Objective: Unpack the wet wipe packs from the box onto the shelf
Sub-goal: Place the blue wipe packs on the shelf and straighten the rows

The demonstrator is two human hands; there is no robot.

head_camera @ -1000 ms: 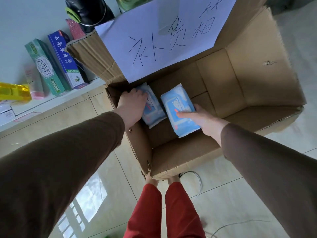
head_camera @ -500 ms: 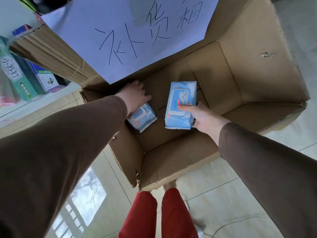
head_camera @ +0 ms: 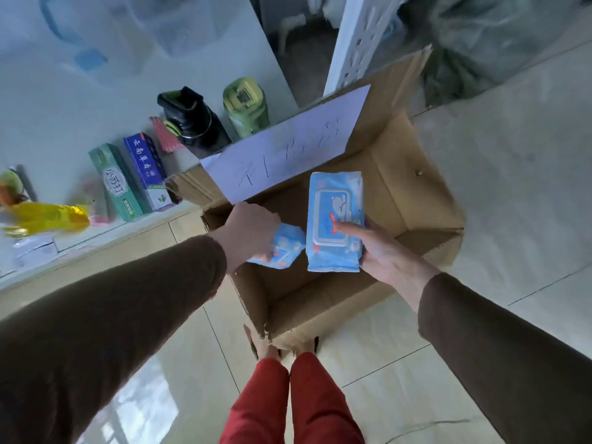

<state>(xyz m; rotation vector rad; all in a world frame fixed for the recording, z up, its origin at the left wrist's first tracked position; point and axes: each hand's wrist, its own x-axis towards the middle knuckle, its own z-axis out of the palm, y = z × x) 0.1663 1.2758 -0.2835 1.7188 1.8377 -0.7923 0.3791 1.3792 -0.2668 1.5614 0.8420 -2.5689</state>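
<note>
An open cardboard box (head_camera: 419, 193) stands on the tiled floor in front of my feet, with a white handwritten sheet (head_camera: 288, 145) on its far flap. My right hand (head_camera: 381, 251) grips a blue wet wipe pack (head_camera: 334, 219) from below, thumb on its lid, held above the box opening. My left hand (head_camera: 246, 233) grips a second blue wet wipe pack (head_camera: 283, 246), mostly hidden behind the hand, over the box's left side. The low white shelf (head_camera: 96, 232) runs along the wall to the left.
On the shelf stand a green toothpaste carton (head_camera: 115, 181), a blue carton (head_camera: 145, 171), a black bottle (head_camera: 192, 120), a green bottle (head_camera: 245, 107) and a yellow packet (head_camera: 48, 216). A white lattice panel (head_camera: 362, 36) rises behind the box. A thin cable (head_camera: 426, 427) lies on the floor.
Both hands have lifted their wipe packs from the box bottom up to the level of the opening. The view has pulled back and up, showing more of the shelf.
</note>
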